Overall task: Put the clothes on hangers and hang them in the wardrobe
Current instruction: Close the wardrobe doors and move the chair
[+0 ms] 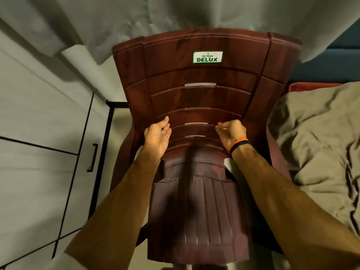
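Pale floor shows under us, with our two bare forearms reaching forward over one maroon plastic chair. We see its ribbed seat nearest us and its slatted back rising away, long axis running from us toward the far wall. Our left hand hangs loose and open, palm turned inward, holding nothing. Our right hand is curled into a loose fist, also holding nothing that we can see; two bands, orange and black, sit at that wrist. One green-and-white sticker marks the chair's back. Left of us stand grey wardrobe doors with one dark handle. Right lies a bed with rumpled beige bedding. Farthest, one pale grey cloth hangs above the chair's top edge, spread wide, creased, falling downward.
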